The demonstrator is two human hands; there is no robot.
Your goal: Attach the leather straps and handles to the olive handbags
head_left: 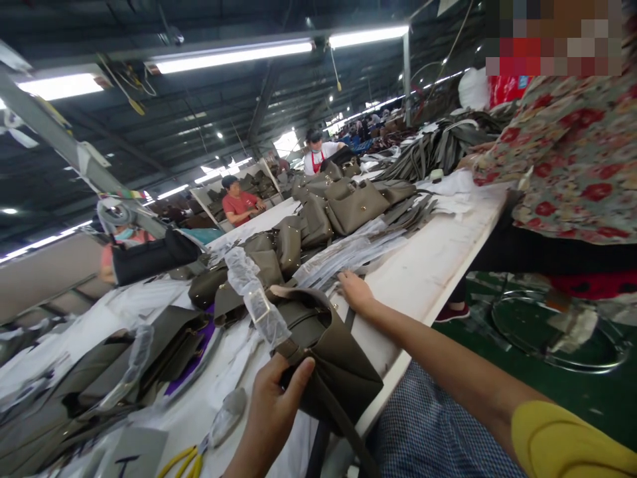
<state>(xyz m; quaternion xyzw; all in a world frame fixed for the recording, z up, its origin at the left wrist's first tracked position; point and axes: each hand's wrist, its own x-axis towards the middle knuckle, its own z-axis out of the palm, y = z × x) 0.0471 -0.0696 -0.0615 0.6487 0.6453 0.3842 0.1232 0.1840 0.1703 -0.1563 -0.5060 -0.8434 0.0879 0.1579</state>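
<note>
My left hand (277, 398) grips the near side of an olive-grey leather handbag (328, 362) that stands on the white worktable (438, 259). The bag's handle is wrapped in clear plastic (253, 299) and rises above it. My right hand (354, 290) reaches forward beyond the bag and rests palm down on a dark strap, fingers touching a pile of clear plastic sleeves (348, 255). Whether those fingers pinch anything I cannot make out.
Several more olive handbags (348, 206) crowd the table farther off, and flat bags lie at the left (164, 345). Yellow-handled scissors (184, 461) lie near the front edge. A person in a floral top (562, 153) stands at the right. Other workers sit beyond.
</note>
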